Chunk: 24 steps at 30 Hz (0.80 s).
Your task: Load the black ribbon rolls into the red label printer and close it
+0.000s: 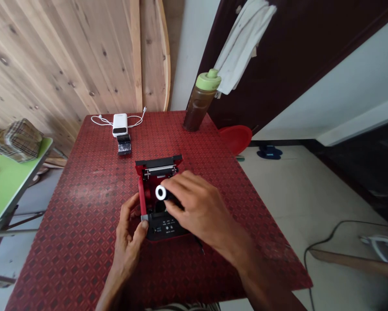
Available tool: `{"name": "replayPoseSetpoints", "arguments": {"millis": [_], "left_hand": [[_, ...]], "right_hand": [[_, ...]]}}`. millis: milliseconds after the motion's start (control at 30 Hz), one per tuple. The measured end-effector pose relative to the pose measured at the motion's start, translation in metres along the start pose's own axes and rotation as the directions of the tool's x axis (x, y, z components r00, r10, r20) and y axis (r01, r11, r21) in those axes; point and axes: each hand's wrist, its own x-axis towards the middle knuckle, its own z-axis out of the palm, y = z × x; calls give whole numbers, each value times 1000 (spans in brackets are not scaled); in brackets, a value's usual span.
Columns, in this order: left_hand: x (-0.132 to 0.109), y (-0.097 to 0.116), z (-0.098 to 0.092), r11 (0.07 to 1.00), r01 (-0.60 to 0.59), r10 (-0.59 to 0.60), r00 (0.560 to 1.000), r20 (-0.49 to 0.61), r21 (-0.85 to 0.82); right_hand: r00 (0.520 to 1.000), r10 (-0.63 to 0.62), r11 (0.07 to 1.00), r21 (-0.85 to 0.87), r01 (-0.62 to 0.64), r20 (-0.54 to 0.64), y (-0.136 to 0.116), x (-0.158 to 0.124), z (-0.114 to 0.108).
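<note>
A small red-and-black printer [168, 228] sits on the table with its lid raised toward the back. Steadying its left side is my left hand [127, 235], the thumb on the front corner and the fingers along the outer wall. My right hand [200, 207] pinches a dark roll with a white core [161, 192] just above the printer's open bay. The white ring of the core faces left. My right hand hides much of the roll and the right part of the bay.
Behind the printer, the red patterned table [93, 207] bears a white power bank [120, 123] with a cable, a crumpled black wrapper [124, 145] and a green-capped bottle [200, 101]. A green table [6, 185] with a plaid bag [20, 138] stands at left.
</note>
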Motion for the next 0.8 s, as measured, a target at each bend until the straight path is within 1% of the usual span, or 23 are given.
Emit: {"name": "replayPoseSetpoints", "arguments": {"millis": [33,67,100,133,167,200,233,267,300,333,400,467,533,600,700,800], "left_hand": [[0,0,0,1000,5,-5,1000,3,-2],[0,-1,-1,1000,6,-6,1000,3,0],[-1,-2,-1,1000,3,-3,1000,3,6],[-1,-3,-1,1000,-2,2,1000,-3,11],[-1,-4,-2,1000,-7,8,1000,-13,14],[0,-6,-2,1000,-10,11,1000,-22,15],[0,-8,-2,1000,-10,11,1000,-28,12],[0,-9,-2,1000,-9,9,999,-30,8],[1,-10,-2,1000,-8,8,1000,-27,4],[1,-11,-2,1000,-8,8,1000,-22,3],[2,-10,-1,1000,-16,16,1000,-15,8],[2,-8,-1,999,-31,32,999,-21,15],[2,-5,0,999,-32,33,999,-37,23],[1,-2,0,999,-24,26,999,-36,35],[1,0,0,999,-14,16,1000,-25,45],[2,-1,-1,999,-33,34,999,-29,42]], "right_hand": [[993,43,997,74,-35,-106,8,-5,-8],[973,117,985,148,-89,-198,18,-9,-14],[938,213,964,217,-155,-273,30,-12,-18],[885,325,931,278,-237,-333,43,-14,-18],[815,441,883,343,-320,-375,56,-16,-14],[745,542,825,416,-384,-388,69,-17,-6],[693,614,774,463,-433,-378,81,-18,4],[666,646,749,479,-458,-374,90,-18,17],[669,653,742,481,-468,-356,97,-18,31],[682,653,737,484,-471,-330,102,-18,45],[726,633,741,483,-467,-269,104,-19,69],[770,606,744,486,-459,-200,101,-21,85],[804,578,746,489,-452,-140,98,-24,93],[821,562,746,490,-451,-100,97,-27,96],[830,554,742,490,-457,-66,100,-29,97],[839,544,734,500,-459,-29,104,-31,97]]}}
